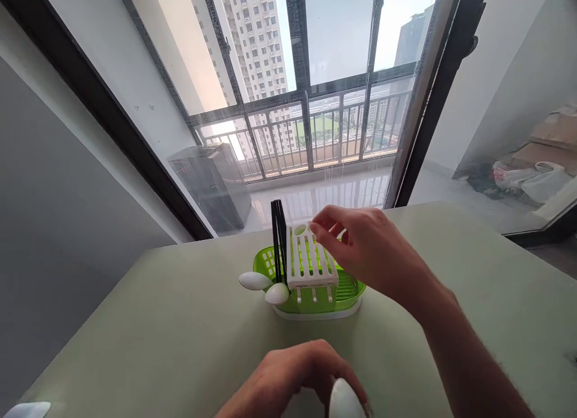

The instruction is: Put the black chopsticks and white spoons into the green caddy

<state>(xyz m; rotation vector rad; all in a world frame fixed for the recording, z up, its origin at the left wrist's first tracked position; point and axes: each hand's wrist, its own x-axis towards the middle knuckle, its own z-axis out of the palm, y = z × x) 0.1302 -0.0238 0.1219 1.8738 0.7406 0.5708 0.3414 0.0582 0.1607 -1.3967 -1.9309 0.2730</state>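
A green utensil rack (309, 296) with a white slotted top (312, 255) and small hooks stands on the pale table. Black chopsticks (278, 237) rise upright from its left part. Two white spoons (255, 280) stick out over its front left, bowls outward. My right hand (356, 237) reaches to the rack's far right, thumb and forefinger pinched at the upper corner of the white top. Anything small between those fingertips is hidden. Low in front, my left hand (311, 367) curls round a white spoon (345, 400), whose handle is out of sight.
Another white piece (29, 410) lies at the bottom left of the table (180, 322). A glass door with a dark frame (419, 129) rises behind the table's back edge. Beyond it are a balcony, a grey cabinet (205, 186) and bags (536, 180) at the right.
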